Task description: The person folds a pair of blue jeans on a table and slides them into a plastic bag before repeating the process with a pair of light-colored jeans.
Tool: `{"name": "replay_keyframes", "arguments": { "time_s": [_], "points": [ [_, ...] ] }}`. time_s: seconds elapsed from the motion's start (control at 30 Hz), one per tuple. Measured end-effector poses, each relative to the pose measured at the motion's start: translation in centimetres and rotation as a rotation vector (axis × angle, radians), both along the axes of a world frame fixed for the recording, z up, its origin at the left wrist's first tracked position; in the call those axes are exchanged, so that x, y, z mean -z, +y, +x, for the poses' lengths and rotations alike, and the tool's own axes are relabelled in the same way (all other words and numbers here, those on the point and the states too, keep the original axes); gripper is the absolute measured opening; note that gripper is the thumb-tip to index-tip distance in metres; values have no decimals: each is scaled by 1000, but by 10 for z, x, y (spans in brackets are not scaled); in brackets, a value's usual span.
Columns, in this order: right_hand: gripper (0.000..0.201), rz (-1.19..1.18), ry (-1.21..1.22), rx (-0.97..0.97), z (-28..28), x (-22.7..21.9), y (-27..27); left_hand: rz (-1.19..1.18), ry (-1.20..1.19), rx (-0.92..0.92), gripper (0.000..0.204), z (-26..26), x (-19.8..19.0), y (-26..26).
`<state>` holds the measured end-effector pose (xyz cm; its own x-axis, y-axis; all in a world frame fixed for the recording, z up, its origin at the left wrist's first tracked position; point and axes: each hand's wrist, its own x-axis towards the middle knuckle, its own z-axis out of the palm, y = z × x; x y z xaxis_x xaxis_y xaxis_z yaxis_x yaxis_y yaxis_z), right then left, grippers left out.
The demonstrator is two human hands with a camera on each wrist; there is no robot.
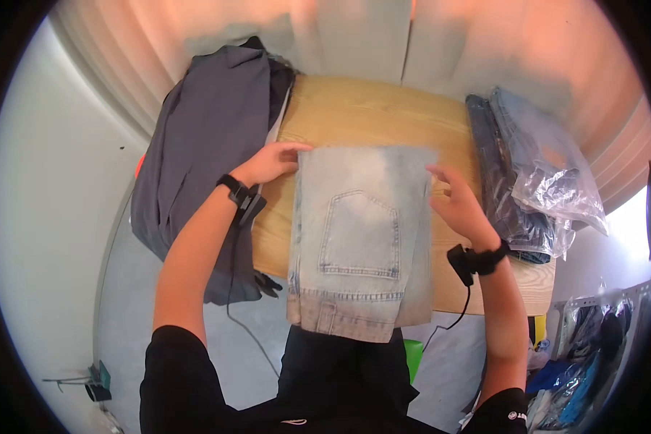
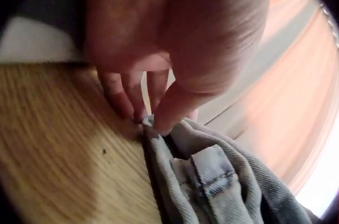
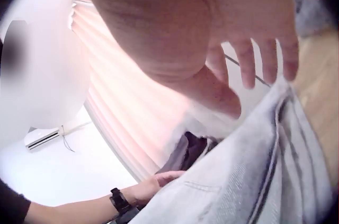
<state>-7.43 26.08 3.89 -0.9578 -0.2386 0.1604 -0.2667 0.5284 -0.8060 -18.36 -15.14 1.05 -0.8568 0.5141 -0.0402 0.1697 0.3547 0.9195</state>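
Observation:
Light-wash folded jeans (image 1: 362, 231), back pocket facing up, lie at the table's front edge with the waistband hanging past it. At their far left corner is my left hand (image 1: 269, 163); the left wrist view shows the thumb and fingertips pinching the folded denim edge (image 2: 175, 173). My right hand (image 1: 459, 206) is beside the far right corner. In the right wrist view its fingers (image 3: 246, 65) are fairly straight, thumb apart from them, fingertips right at the denim layers (image 3: 238, 160).
Dark grey garments (image 1: 210, 137) are heaped on the table's left side. Clear plastic-bagged jeans (image 1: 542, 166) lie at the right. Wooden tabletop (image 1: 376, 112) shows behind the jeans, with a pale curtain (image 1: 477, 43) beyond. Packed clothes (image 1: 579, 369) fill a rack at lower right.

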Motion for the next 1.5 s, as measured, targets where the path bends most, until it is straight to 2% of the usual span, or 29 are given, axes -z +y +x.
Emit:
{"name": "replay_keyframes", "arguments": {
  "time_s": [0.07,0.17,0.3,0.47,0.63,0.73,0.77,0.83,0.93,0.97,1.03,1.13,1.23,1.33,1.4,1.43,1.47,1.5],
  "points": [
    [56,14,62,42,-26,21,2,44,-49,-39,45,-7,9,1],
    [61,118,214,-68,-47,30,0,31,-45,-57,37,-8,8,14],
    [52,258,202,14,-53,52,-6,52,64,-16,19,-37,43,8],
    [36,293,348,117,-60,46,-12,84,152,-93,18,-37,40,10],
    [32,241,267,238,-75,37,-23,-36,386,-216,20,-55,53,-5],
    [33,255,188,248,-74,37,-26,146,276,-274,20,-49,48,3],
    [35,270,161,244,-70,34,-26,182,244,-256,17,-46,45,6],
    [45,466,416,147,-31,6,-43,257,183,-235,14,-37,39,7],
    [56,483,281,-96,32,-22,-87,82,266,-111,14,-37,36,-2],
    [58,485,263,-149,52,-21,-99,53,292,-120,14,-37,38,-1],
    [64,641,157,-418,86,5,-114,-11,352,-135,13,-42,39,1],
    [72,676,86,-387,104,6,-118,-8,470,-170,9,-44,43,4],
    [80,695,-18,-380,115,-13,-112,20,327,-274,14,-43,40,6],
    [87,914,127,-396,133,7,-104,-16,457,-308,19,-49,49,-1],
    [87,859,164,-361,137,21,-96,47,511,-268,24,-51,52,-4],
    [86,846,223,-317,142,34,-95,80,454,-297,20,-54,60,-10],
    [84,865,283,-244,146,40,-87,28,214,-360,15,-30,23,5],
    [78,757,265,-231,151,39,-80,5,217,-404,15,-29,22,6]
  ]
}}
